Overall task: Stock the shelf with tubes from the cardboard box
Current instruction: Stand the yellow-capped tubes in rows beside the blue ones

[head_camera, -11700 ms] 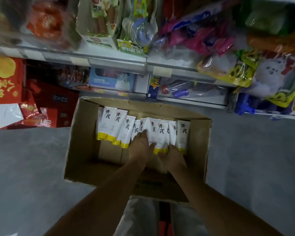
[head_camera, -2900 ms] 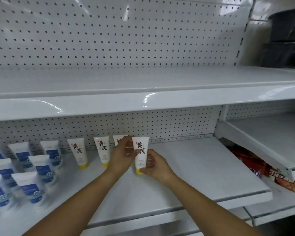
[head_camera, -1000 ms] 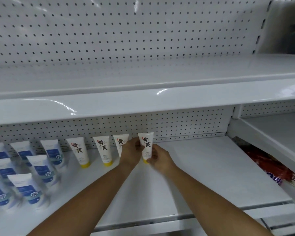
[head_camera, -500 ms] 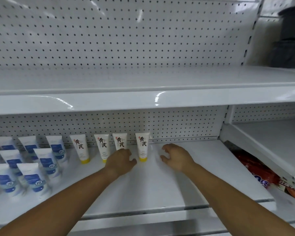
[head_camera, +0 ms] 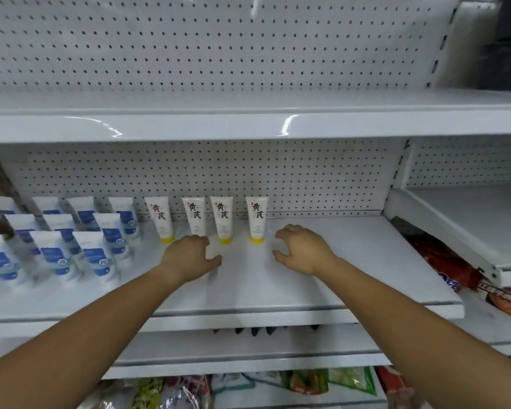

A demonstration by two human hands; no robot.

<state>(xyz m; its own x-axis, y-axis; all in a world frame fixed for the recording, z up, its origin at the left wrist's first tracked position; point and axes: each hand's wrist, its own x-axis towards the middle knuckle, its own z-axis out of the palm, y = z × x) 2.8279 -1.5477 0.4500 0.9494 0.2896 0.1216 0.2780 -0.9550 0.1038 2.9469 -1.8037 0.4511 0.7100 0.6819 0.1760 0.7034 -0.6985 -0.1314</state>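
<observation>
Tubes (head_camera: 224, 218) on shelf (head_camera: 337, 261), hands before.

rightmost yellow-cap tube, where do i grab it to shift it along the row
Pinch the tube by its white body at mid-height, coming from the front right. It stands upright on its small yellow cap, so a high push may tip it. The pegboard is close behind and another tube stands to its left; the shelf to its right is bare.

Four yellow-capped tubes (head_camera: 257, 215) each carry 黄芪 in dark brush characters on the front; the small print below is too fine to read; several blue-label tubes (head_camera: 103, 255) on the left show 控 in a white circle; white lettering on the snack packet (head_camera: 452, 278) is blurred and unreadable.
</observation>
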